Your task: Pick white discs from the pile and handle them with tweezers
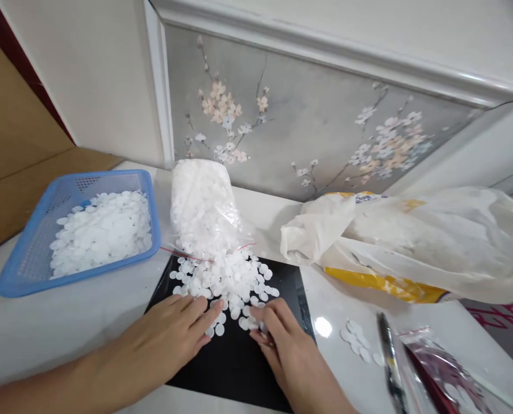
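Many small white round discs point(234, 276) spill from the mouth of a clear zip bag point(202, 201) onto a black mat point(230, 368). My left hand point(170, 330) lies palm down at the left front of the heap, fingers stretched out, tips touching some discs. Opposite it, my right hand point(288, 345) has its fingers curled in at the right front edge, thumb and fingers closed around a few discs. Part of what it grips is hidden behind the fingers. A narrow strip of black mat separates the two hands.
A blue plastic basket point(19, 270) at left holds a pile of similar discs. On the right lie a white and yellow plastic bag point(411, 247), a small group of discs point(355, 339), a black pen point(389, 362) and a clear packet point(446, 374). A flowered panel point(282, 138) stands behind.
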Available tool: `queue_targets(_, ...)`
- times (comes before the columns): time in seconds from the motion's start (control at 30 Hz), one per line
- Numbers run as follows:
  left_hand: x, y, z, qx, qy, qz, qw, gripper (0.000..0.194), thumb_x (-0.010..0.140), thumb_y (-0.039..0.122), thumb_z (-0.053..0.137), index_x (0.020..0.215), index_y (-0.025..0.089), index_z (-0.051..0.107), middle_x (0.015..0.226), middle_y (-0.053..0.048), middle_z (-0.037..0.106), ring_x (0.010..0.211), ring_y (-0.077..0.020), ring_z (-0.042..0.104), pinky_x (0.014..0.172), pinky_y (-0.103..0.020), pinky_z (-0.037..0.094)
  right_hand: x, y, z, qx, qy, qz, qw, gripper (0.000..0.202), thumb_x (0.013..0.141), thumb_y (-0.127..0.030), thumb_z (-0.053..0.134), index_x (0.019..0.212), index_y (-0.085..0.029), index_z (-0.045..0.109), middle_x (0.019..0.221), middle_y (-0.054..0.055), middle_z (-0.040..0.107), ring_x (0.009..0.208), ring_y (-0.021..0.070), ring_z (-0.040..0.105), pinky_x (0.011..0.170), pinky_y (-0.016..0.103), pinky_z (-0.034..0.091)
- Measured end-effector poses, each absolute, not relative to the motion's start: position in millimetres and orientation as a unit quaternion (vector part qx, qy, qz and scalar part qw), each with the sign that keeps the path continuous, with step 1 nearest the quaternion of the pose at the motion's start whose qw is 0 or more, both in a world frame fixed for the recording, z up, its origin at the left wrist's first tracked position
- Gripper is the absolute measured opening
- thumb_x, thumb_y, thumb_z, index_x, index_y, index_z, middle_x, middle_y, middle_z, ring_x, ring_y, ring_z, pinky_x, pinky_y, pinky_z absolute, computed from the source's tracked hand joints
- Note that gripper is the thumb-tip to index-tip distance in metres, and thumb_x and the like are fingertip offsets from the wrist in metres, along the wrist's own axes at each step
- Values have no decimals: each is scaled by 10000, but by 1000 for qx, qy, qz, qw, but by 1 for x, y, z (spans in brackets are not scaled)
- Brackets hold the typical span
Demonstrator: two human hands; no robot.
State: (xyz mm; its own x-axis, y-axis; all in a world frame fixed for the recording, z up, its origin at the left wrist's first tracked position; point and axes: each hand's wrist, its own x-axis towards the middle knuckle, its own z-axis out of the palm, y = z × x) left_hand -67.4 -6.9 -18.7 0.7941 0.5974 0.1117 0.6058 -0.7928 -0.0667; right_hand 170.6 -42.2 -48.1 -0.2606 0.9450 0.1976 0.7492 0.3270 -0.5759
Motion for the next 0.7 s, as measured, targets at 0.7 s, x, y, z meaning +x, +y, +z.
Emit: queue_targets(0.7,-37,-7,-7,-960,-255,-110,-23,125,895,165,573,1008,215,598,806,-1,561,702,-178,522,654,-296,386,210,-50,-41,-523,-785,171,286,229,951,-163,448,1046,-218,648,877,50,610,650,128,645,603,221,557)
